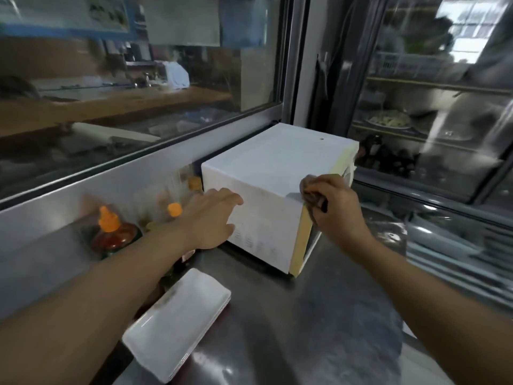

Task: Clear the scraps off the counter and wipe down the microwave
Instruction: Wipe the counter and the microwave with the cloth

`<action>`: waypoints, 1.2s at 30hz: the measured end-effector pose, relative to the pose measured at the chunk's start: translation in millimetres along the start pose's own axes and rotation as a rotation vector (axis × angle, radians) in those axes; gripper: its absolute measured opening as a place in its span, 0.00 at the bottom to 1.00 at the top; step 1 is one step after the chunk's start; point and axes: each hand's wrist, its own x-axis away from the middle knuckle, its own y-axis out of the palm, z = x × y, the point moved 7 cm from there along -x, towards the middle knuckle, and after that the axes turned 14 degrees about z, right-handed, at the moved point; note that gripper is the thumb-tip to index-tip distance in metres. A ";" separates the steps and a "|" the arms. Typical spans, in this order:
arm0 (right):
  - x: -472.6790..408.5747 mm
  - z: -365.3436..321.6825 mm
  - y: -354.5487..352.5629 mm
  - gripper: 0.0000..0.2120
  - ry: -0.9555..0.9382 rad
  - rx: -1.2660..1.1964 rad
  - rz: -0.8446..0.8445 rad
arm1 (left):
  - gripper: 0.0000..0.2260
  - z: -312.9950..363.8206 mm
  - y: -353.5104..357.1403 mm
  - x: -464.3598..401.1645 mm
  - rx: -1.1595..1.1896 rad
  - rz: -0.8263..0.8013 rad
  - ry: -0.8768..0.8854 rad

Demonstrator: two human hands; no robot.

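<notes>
Your right hand (331, 202) is closed around a bunched brown rag (312, 197), pressing it onto the near top corner of the white microwave (274, 173), right where the top meets the yellowed door frame (301, 240). Your left hand (213, 218) lies flat, fingers fairly straight, against the microwave's left side panel, which looks like bracing rather than gripping.

So you appear to be on the wiping half of the job. No scraps show on the bare desk (319, 315) from here, though blur makes small bits hard to rule out. A small dark spot (322, 139) sits on the top towards the back edge; the next sweep probably wants to run the rag back across the top to reach it, while the left hand keeps the box from sliding.

Mind your edges. The microwave stands at the far end of the desk, its back close to the steel ledge (138, 187) under the window (125, 93), and its right side near a glass-fronted cabinet (430, 120), so there is little room behind or to the right. On the left, sauce bottles with orange caps (109, 220) stand just beside your left forearm along the back edge; a wide elbow swing could knock them. A stack of white rectangular plates (177, 323) lies near the left front edge, under that same arm. The open room is the middle of the desk in front of the microwave.
</notes>
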 end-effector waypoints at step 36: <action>115.3 38.7 137.1 0.15 -1.026 0.585 -0.254 | 0.34 -54.7 68.8 -79.0 0.070 0.346 0.071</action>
